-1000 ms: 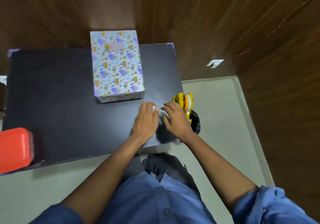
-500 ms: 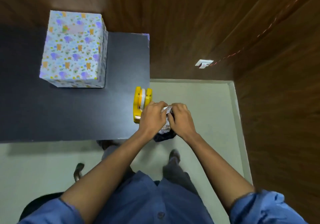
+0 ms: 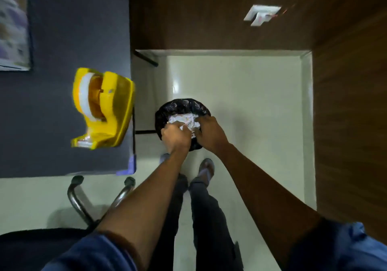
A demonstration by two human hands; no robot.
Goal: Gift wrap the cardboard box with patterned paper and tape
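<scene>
Both hands, left hand and right hand, squeeze crumpled paper scraps with curled fingers over the black bin, probably to throw them away

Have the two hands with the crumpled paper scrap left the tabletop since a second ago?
Yes. Both hands, left and right, moved rightward off the dark tabletop's edge, and now hold the crumpled white paper scrap over the black-lined bin.

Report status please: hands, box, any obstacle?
Both hands, left hand and right hand, grip crumpled paper scrap over black bin. Wrapped box on table. Nothing in way.
</scene>
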